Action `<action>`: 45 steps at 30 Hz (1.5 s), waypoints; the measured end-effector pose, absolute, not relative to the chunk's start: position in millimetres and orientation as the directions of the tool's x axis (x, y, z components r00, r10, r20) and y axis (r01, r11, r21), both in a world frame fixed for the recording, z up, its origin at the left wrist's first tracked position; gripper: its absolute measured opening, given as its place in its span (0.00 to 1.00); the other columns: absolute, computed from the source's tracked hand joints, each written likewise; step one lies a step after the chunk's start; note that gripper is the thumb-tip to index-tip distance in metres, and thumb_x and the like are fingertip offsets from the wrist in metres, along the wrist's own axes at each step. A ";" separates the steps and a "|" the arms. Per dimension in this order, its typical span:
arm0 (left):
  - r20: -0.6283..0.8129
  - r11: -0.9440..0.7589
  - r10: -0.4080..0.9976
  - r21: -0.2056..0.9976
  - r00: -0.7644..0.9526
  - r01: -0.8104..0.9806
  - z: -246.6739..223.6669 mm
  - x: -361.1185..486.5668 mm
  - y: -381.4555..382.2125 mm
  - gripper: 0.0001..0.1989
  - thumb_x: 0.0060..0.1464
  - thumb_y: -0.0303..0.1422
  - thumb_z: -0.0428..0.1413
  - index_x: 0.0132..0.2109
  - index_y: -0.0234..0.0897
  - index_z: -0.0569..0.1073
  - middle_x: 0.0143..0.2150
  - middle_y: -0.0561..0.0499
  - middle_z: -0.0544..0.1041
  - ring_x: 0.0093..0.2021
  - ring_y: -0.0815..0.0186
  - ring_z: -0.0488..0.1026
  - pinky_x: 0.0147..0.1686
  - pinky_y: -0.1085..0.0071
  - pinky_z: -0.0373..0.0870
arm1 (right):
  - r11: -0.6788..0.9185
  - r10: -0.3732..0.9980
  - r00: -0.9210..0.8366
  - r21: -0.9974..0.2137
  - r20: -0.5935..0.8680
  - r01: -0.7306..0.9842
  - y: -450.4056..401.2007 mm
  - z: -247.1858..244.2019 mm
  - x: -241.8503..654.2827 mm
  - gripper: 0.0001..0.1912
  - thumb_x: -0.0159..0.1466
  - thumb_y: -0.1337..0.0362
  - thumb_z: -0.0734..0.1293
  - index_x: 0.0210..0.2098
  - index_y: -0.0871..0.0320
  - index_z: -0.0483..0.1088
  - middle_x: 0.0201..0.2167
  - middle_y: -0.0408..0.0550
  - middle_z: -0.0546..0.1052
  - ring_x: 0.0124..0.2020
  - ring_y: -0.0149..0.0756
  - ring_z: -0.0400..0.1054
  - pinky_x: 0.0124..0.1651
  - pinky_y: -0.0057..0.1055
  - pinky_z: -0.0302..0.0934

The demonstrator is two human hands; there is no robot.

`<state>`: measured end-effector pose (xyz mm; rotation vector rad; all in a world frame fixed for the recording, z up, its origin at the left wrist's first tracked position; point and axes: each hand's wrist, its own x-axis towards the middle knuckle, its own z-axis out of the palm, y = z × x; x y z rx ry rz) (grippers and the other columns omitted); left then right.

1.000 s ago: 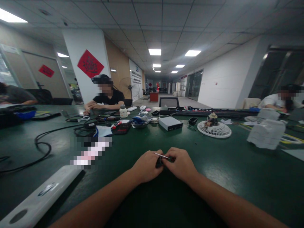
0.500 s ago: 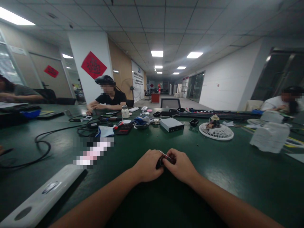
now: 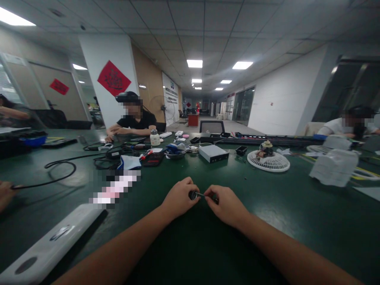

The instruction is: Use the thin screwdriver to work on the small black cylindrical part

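Small dark round part with a thin metal pin running out of it to the right, held in the air just above the middle of the green workbench, close in front of the person. The left hand pinches the round part between its fingertips. The right hand is closed on the far end of the pin, with a small dark bit showing under its fingers; exact contact is partly hidden. Both hands are close together, both grips closed, part bridging the gap.

Handling, my read: light and small, round part looks hard, easy to drop or roll. Pin looks stiff but thin, could bend under side load. Best hold is on the round body, not the pin tip. Material unclear at this size.

Around it: silver-grey metal box and white round fan guard further along the bench, white bagged block to the right, black cable looped on the left, long white device at near left. Co-worker sits across the bench; another person's hand is at the left edge.
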<state>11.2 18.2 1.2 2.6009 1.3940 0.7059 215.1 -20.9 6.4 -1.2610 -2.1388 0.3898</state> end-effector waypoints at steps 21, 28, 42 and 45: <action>0.316 -0.450 0.879 0.296 0.358 0.843 0.5 9.8 21.1 0.04 0.53 0.34 0.58 0.39 0.43 0.75 0.42 0.52 0.70 0.39 0.64 0.72 0.38 0.69 0.66 | 0.380 0.921 -0.309 -0.373 0.237 0.847 -14.7 5.7 221.0 0.10 0.63 0.58 0.65 0.39 0.52 0.76 0.31 0.46 0.78 0.30 0.38 0.70 0.29 0.31 0.52; 0.312 -0.418 0.896 0.353 0.317 0.837 -1.6 9.8 22.2 0.06 0.54 0.29 0.57 0.40 0.41 0.72 0.43 0.51 0.71 0.42 0.65 0.72 0.39 0.70 0.67 | 0.381 0.924 -0.342 -0.478 0.171 0.791 -13.1 2.3 224.3 0.09 0.58 0.56 0.71 0.33 0.54 0.77 0.26 0.44 0.79 0.27 0.35 0.71 0.27 0.28 0.55; 0.337 -0.485 0.868 0.421 0.365 0.767 4.4 12.2 16.0 0.12 0.51 0.34 0.62 0.43 0.40 0.74 0.44 0.51 0.75 0.44 0.61 0.72 0.43 0.66 0.68 | 0.398 0.917 -0.260 -0.646 0.303 0.652 -6.2 2.5 223.0 0.09 0.63 0.63 0.67 0.42 0.54 0.79 0.40 0.46 0.79 0.37 0.36 0.73 0.40 0.32 0.64; 0.328 -0.550 0.833 0.399 0.446 0.733 5.6 13.7 14.4 0.13 0.51 0.35 0.63 0.45 0.43 0.76 0.44 0.51 0.76 0.43 0.62 0.73 0.44 0.67 0.67 | 0.436 0.899 -0.254 -0.661 0.358 0.611 -4.8 0.6 222.9 0.09 0.62 0.63 0.69 0.41 0.53 0.80 0.40 0.46 0.79 0.40 0.37 0.72 0.42 0.32 0.63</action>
